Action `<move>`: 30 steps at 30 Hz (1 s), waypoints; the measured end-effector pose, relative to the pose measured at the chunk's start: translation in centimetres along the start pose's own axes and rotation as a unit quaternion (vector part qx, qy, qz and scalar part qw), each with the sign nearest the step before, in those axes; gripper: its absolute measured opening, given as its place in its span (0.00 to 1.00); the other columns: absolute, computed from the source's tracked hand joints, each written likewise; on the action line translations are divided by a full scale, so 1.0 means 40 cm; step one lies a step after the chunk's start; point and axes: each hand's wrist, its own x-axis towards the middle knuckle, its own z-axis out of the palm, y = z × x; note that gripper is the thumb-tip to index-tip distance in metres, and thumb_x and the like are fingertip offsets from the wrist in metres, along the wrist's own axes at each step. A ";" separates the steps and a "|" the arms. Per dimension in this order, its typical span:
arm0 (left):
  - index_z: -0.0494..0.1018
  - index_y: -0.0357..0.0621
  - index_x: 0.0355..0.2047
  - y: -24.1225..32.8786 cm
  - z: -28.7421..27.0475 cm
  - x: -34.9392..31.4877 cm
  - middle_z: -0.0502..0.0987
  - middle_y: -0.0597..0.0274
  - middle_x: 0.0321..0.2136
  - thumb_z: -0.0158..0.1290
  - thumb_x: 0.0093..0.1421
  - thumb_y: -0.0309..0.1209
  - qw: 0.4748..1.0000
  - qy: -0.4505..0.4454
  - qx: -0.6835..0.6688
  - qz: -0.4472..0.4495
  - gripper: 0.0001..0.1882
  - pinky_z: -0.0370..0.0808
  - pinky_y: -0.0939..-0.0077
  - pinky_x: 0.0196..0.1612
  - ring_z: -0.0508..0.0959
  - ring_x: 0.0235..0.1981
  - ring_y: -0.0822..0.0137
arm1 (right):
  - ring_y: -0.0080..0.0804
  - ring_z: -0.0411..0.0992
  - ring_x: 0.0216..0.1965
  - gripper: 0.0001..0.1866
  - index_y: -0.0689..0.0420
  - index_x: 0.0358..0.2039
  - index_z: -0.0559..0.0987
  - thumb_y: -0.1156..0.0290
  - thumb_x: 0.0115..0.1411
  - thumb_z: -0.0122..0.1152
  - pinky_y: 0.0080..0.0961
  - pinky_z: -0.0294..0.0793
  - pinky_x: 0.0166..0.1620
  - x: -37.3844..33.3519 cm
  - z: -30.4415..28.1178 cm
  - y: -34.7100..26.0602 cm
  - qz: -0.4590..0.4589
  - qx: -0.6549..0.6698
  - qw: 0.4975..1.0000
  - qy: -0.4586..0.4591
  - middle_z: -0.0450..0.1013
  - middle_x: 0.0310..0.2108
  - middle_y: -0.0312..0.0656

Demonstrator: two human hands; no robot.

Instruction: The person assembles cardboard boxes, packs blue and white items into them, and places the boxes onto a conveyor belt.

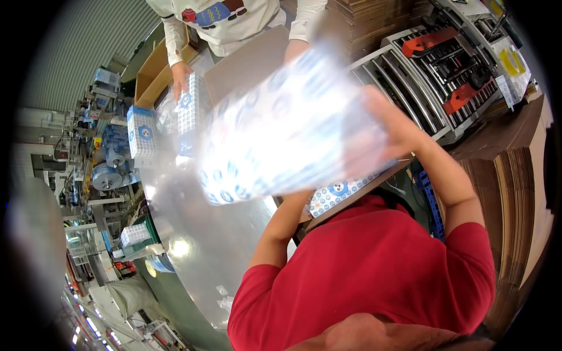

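A large white pack with a blue pattern (281, 128), smeared by motion, is held up tilted in front of me. My right hand (389, 126), also blurred, grips its right end. My left forearm (281, 225) reaches up under the pack's lower edge, and the hand itself is hidden behind it. Beneath the pack, an open carton (351, 202) close to my chest holds similar patterned packs (338, 188). Much of that carton is covered by the pack and my arms.
Across the metal table (202, 245), a co-worker's hand (181, 79) rests on a patterned pack (187, 117); another pack (142, 131) stands left of it. A roller conveyor (410, 88) is at the far right. Flat cardboard stacks (503, 199) stand at my right. Machinery (108, 169) lines the left.
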 end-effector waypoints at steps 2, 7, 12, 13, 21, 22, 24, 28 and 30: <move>0.59 0.39 0.57 0.029 -0.026 -0.017 0.59 0.38 0.55 0.44 0.58 0.47 0.897 -0.154 -0.375 -0.178 0.32 0.52 0.53 0.60 0.59 0.57 0.44 | 0.47 0.55 0.59 0.45 0.40 0.58 0.64 0.71 0.34 0.69 0.47 0.49 0.60 0.064 0.039 0.037 0.027 -0.191 0.969 -0.154 0.58 0.56 0.51; 0.57 0.46 0.59 0.075 -0.114 -0.066 0.54 0.44 0.60 0.47 0.56 0.45 0.923 -0.155 -0.290 -0.198 0.32 0.48 0.47 0.60 0.52 0.62 0.50 | 0.50 0.33 0.67 0.44 0.33 0.63 0.53 0.48 0.46 0.61 0.63 0.31 0.61 0.020 0.244 0.303 0.123 -0.301 0.886 -0.331 0.37 0.66 0.52; 0.57 0.54 0.59 0.082 -0.123 -0.162 0.51 0.51 0.62 0.48 0.57 0.44 0.930 -0.172 -0.266 -0.185 0.30 0.41 0.42 0.61 0.50 0.64 0.54 | 0.49 0.28 0.67 0.48 0.37 0.65 0.48 0.34 0.46 0.53 0.70 0.32 0.57 -0.038 0.355 0.353 0.223 -0.324 0.843 -0.367 0.31 0.67 0.50; 0.57 0.54 0.59 0.081 -0.130 -0.160 0.51 0.51 0.62 0.48 0.57 0.44 0.931 -0.173 -0.258 -0.195 0.30 0.40 0.42 0.61 0.49 0.64 0.54 | 0.49 0.28 0.67 0.49 0.38 0.65 0.47 0.35 0.46 0.54 0.71 0.32 0.57 -0.029 0.370 0.342 0.245 -0.328 0.837 -0.363 0.31 0.67 0.49; 0.42 0.28 0.61 0.056 -0.003 -0.181 0.45 0.37 0.62 0.45 0.58 0.32 0.643 0.062 -0.475 -0.598 0.37 0.40 0.65 0.64 0.46 0.63 0.45 | 0.41 0.36 0.67 0.44 0.42 0.63 0.54 0.40 0.49 0.55 0.59 0.35 0.62 -0.238 0.284 0.277 -0.020 -0.190 0.857 -0.479 0.39 0.66 0.44; 0.41 0.28 0.61 0.055 0.019 -0.177 0.44 0.37 0.62 0.45 0.58 0.31 0.632 0.071 -0.509 -0.579 0.36 0.40 0.65 0.64 0.46 0.63 0.46 | 0.40 0.37 0.67 0.44 0.42 0.63 0.54 0.39 0.49 0.55 0.57 0.35 0.62 -0.253 0.272 0.288 -0.022 -0.218 0.855 -0.470 0.40 0.67 0.43; 0.40 0.27 0.61 0.062 0.055 -0.152 0.44 0.37 0.62 0.44 0.59 0.30 0.631 0.064 -0.546 -0.547 0.36 0.41 0.66 0.64 0.46 0.64 0.47 | 0.41 0.39 0.67 0.40 0.42 0.62 0.57 0.45 0.50 0.57 0.53 0.37 0.63 -0.240 0.235 0.292 0.007 -0.232 0.847 -0.479 0.43 0.66 0.43; 0.39 0.28 0.62 0.064 0.079 -0.082 0.42 0.37 0.63 0.42 0.60 0.34 0.667 0.041 -0.562 -0.488 0.36 0.40 0.63 0.64 0.43 0.65 0.47 | 0.43 0.57 0.59 0.33 0.50 0.56 0.67 0.63 0.47 0.61 0.36 0.58 0.59 -0.060 0.024 0.169 0.180 -0.314 0.874 -0.324 0.56 0.60 0.44; 0.42 0.31 0.62 0.083 0.084 -0.090 0.42 0.39 0.63 0.40 0.62 0.38 0.695 -0.029 -0.520 -0.495 0.35 0.39 0.60 0.64 0.42 0.65 0.46 | 0.47 0.64 0.52 0.35 0.58 0.56 0.64 0.62 0.48 0.62 0.36 0.64 0.54 -0.048 -0.117 0.161 0.347 -0.337 0.872 -0.074 0.65 0.52 0.54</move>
